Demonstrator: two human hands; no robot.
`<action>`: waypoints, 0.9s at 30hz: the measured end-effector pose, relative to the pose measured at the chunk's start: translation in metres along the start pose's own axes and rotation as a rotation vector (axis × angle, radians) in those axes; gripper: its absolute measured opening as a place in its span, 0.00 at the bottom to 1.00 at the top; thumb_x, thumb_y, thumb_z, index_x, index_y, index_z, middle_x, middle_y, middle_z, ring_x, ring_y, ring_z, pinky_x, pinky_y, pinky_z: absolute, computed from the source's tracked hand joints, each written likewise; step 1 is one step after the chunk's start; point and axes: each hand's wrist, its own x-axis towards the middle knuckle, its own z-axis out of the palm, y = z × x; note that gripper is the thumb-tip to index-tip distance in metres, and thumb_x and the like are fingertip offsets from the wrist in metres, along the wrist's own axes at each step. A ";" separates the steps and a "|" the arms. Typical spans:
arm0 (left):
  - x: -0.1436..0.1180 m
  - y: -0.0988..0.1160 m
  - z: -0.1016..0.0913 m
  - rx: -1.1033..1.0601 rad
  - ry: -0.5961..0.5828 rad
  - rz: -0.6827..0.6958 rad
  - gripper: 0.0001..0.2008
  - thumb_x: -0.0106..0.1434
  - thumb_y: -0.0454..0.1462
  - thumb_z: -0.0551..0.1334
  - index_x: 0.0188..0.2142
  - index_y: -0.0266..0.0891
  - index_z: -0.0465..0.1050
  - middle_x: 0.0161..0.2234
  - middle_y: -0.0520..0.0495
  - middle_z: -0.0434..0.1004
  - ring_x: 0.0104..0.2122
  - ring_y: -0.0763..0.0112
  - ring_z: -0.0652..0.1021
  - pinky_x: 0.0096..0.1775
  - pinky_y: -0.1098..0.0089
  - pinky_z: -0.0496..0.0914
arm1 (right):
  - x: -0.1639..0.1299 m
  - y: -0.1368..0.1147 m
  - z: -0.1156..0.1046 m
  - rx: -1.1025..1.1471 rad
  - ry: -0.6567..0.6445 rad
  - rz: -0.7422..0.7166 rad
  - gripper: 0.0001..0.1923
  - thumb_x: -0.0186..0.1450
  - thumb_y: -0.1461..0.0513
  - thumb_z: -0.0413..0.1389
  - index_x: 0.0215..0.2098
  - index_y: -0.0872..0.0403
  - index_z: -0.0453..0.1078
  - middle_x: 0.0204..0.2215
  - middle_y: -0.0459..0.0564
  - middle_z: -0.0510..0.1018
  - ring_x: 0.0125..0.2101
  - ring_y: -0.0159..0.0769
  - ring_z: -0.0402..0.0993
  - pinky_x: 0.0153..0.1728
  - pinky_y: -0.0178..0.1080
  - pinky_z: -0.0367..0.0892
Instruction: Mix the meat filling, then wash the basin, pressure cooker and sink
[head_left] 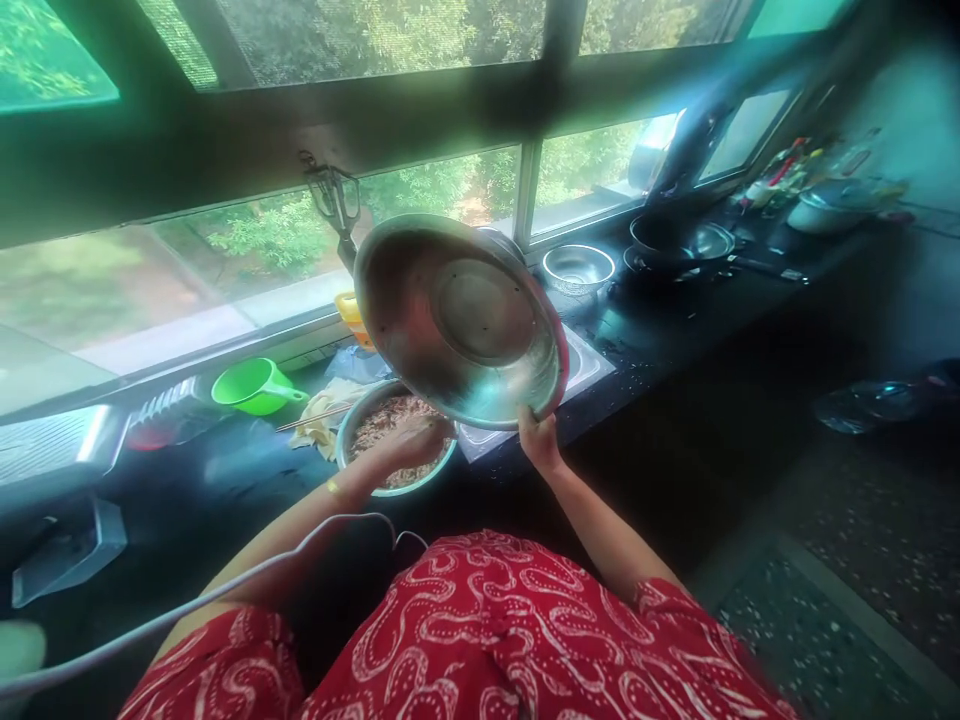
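Note:
A wide metal basin is held up and tilted on edge, its round face towards me. My right hand is closed on its lower right rim, thumb over the edge. My left hand is closed at the lower left rim; its fingertips are hidden. Below my left hand stands a bowl with a crumbly, brownish-pink mixture in it. The basin overlaps the bowl's far right side and much of the steel sink.
A green mug-shaped dipper, a crumpled cloth and a yellow container are left of the basin. A metal bowl and a dark pan stand right. A white cable crosses my left arm.

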 end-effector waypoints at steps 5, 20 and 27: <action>-0.047 -0.070 0.023 0.182 0.036 -0.298 0.21 0.64 0.36 0.53 0.54 0.40 0.74 0.57 0.43 0.71 0.59 0.59 0.68 0.60 0.60 0.62 | -0.003 -0.007 -0.015 -0.057 0.088 0.110 0.16 0.52 0.52 0.51 0.24 0.56 0.70 0.24 0.55 0.78 0.35 0.48 0.75 0.32 0.40 0.70; 0.023 -0.087 0.042 0.363 0.120 -0.495 0.21 0.68 0.39 0.49 0.52 0.30 0.72 0.49 0.33 0.75 0.49 0.52 0.74 0.49 0.59 0.67 | -0.038 0.038 -0.108 -0.236 0.329 0.449 0.17 0.50 0.54 0.57 0.29 0.60 0.74 0.27 0.55 0.80 0.40 0.49 0.75 0.37 0.41 0.69; 0.055 -0.049 0.086 0.318 0.010 -0.289 0.18 0.68 0.34 0.49 0.43 0.30 0.76 0.43 0.32 0.77 0.47 0.57 0.75 0.52 0.58 0.66 | -0.044 0.038 -0.123 -0.282 0.400 0.564 0.15 0.50 0.54 0.58 0.27 0.60 0.75 0.23 0.53 0.78 0.37 0.49 0.75 0.33 0.40 0.68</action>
